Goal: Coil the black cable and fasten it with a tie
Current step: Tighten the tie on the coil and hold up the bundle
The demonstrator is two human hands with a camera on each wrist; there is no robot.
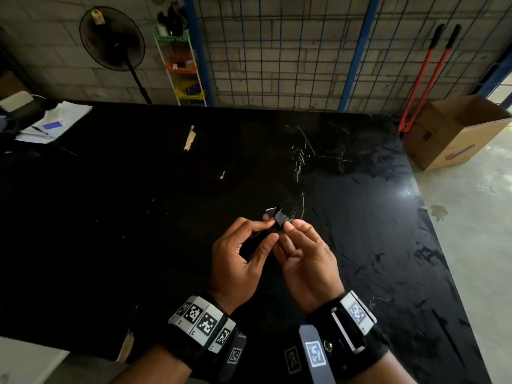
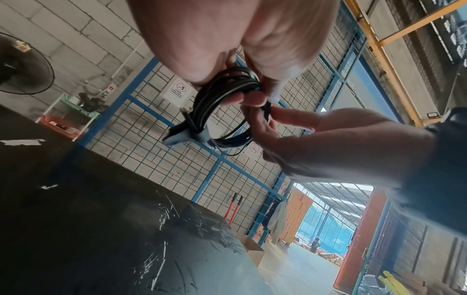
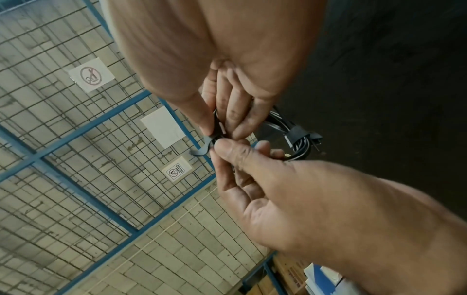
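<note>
The black cable [image 2: 215,103] is a small coil held above the black table [image 1: 138,203], between both hands. A dark strap tie [image 2: 187,131] is wrapped round the coil's far side, with its tail sticking out. My left hand [image 1: 270,230] pinches the near side of the coil between thumb and fingers. My right hand [image 1: 288,235] pinches a second strap tie [image 3: 202,149] against the coil [image 3: 285,127]; its loose end curls out to the left. In the right wrist view the left thumb [image 3: 227,147] presses beside that tie. In the head view the hands hide most of the coil.
Papers [image 1: 52,126] lie at the table's far left corner. Behind the table are a blue wire-mesh fence [image 1: 277,51], a standing fan [image 1: 112,38] and a small shelf rack [image 1: 182,67]. Red bolt cutters [image 1: 426,79] and a cardboard box [image 1: 454,131] stand on the floor at right.
</note>
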